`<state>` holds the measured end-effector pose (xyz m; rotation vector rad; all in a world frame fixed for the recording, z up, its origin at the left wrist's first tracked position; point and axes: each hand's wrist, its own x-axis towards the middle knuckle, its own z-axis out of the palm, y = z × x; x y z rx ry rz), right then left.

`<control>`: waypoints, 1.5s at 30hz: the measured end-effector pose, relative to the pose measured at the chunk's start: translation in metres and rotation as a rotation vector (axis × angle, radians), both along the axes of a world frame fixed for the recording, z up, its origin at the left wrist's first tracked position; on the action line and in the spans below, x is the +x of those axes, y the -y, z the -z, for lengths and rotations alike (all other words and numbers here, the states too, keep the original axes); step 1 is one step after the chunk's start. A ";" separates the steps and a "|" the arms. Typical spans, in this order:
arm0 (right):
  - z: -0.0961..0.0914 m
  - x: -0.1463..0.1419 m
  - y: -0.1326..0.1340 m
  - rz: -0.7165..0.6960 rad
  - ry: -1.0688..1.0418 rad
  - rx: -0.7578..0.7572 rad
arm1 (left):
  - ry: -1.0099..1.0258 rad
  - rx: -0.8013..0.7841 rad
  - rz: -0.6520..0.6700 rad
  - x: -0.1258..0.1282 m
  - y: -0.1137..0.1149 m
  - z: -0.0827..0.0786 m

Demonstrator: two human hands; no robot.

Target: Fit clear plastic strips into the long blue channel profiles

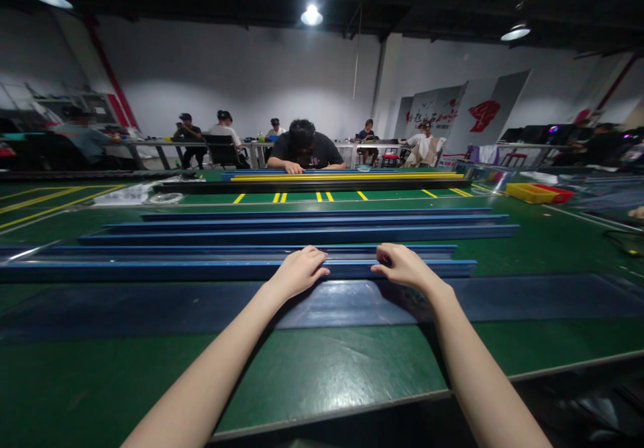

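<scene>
A long blue channel-shaped profile [176,270] lies crosswise on the green table [322,367]. My left hand [302,270] is closed over its near wall, thumb on the front side and fingers reaching over the top. Further right on the same profile, my right hand [402,265] is also closed, fingers curled over the edge and thumb in front. The fingertips inside the channel are hidden. Between my forearms and the profile, a clear bluish plastic strip [332,304] lies flat, running across the table.
Behind it lie more blue profiles [302,235], then a black bar [211,187] and a yellow strip [382,176]. A person [304,149] leans over the far side. Yellow and red trays [528,193] stand at the right. Several people sit along the wall.
</scene>
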<state>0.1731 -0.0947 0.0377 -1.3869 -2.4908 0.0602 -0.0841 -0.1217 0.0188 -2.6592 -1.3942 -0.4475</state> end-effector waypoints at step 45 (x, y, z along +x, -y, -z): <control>0.003 -0.021 0.006 -0.136 -0.004 0.049 | -0.054 0.065 -0.135 0.006 0.007 -0.011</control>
